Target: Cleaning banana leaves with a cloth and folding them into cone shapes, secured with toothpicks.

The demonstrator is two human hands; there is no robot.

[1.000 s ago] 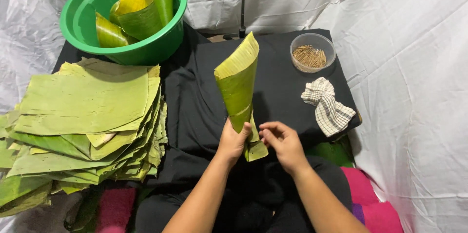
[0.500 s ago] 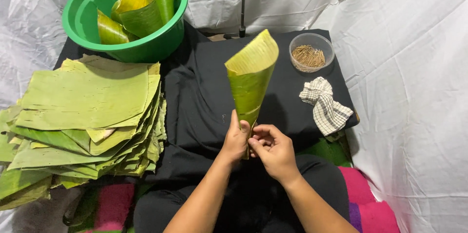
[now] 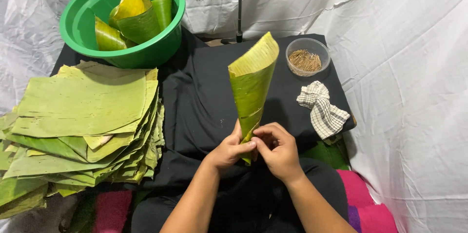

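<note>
A banana leaf rolled into a cone (image 3: pixel 252 85) stands upright over the black cloth (image 3: pixel 200 101), its wide mouth up and tilted to the right. My left hand (image 3: pixel 227 148) grips the cone's narrow lower end from the left. My right hand (image 3: pixel 278 149) pinches the same lower end from the right, fingers curled over the tip. Both hands touch each other at the cone's point.
A thick stack of flat banana leaves (image 3: pixel 80 121) lies at the left. A green basin (image 3: pixel 165 42) at the back left holds several finished cones (image 3: pixel 134 16). A clear bowl of small sticks (image 3: pixel 306 57) and a checked cloth (image 3: pixel 321 108) sit at the right. White sheeting surrounds.
The cone has been rolled tighter and turned so its mouth faces right. My right hand moved in from beside the leaf to close on the cone's tip.
</note>
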